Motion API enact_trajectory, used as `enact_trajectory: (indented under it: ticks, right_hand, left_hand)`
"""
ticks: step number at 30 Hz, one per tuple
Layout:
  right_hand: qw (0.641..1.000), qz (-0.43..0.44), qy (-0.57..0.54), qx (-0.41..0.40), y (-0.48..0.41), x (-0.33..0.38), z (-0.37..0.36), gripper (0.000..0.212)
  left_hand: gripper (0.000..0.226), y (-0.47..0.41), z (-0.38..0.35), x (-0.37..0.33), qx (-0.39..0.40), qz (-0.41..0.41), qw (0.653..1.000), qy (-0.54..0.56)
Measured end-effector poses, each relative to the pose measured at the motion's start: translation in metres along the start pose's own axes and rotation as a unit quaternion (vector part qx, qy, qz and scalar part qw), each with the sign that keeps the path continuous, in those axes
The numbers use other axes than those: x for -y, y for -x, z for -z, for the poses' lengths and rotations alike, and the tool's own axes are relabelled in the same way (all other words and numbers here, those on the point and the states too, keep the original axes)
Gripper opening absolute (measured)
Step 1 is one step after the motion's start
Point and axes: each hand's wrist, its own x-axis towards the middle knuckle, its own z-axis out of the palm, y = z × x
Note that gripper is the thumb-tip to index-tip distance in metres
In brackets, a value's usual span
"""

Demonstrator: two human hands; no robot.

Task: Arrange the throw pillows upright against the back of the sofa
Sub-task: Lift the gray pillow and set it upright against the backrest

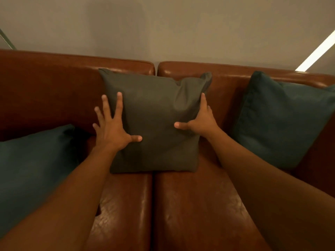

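Note:
An olive-grey throw pillow [155, 120] stands upright in the middle of the brown leather sofa [190, 205], leaning on the backrest over the seam between the two cushions. My left hand [113, 127] lies flat on its left edge with fingers spread. My right hand [199, 118] clasps its right edge, thumb on the front and fingers behind. A dark teal pillow [282, 120] stands upright against the backrest at the right. Another dark teal pillow [34, 169] lies flat on the seat at the left.
The sofa's backrest [54, 84] runs across the frame below a plain grey wall [163, 28]. A bright light strip [315, 53] shows at the upper right. Bare seat cushion lies in front of the middle pillow.

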Motion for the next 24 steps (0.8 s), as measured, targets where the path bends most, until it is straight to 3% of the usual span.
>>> enact_trajectory:
  ticks: [3,7,9,11,20,24]
  right_hand:
    - [0.987,-0.037,0.155,0.022,0.003,0.006,0.005,0.153]
    - [0.979,-0.003,0.202,-0.023,0.008,0.010,0.006,0.145]
    - [0.971,0.072,0.223,-0.056,0.012,0.010,0.000,0.140]
    - [0.957,0.113,0.267,-0.022,0.015,0.010,-0.011,0.139]
    - [0.944,-0.004,0.323,0.065,-0.017,0.009,-0.004,0.141]
    - [0.935,-0.013,0.349,0.059,-0.020,0.006,0.003,0.141]
  left_hand:
    - [0.156,-0.006,0.013,-0.009,-0.008,-0.053,0.989,-0.139]
    - [0.157,-0.012,0.020,-0.016,0.012,-0.100,0.960,-0.261]
    - [0.159,-0.015,0.017,-0.019,0.027,-0.089,0.959,-0.268]
    - [0.161,-0.017,0.015,-0.021,0.035,-0.076,0.960,-0.267]
    - [0.161,-0.039,0.012,-0.029,0.074,-0.015,0.952,-0.295]
    - [0.160,-0.038,0.011,-0.025,0.063,-0.015,0.957,-0.284]
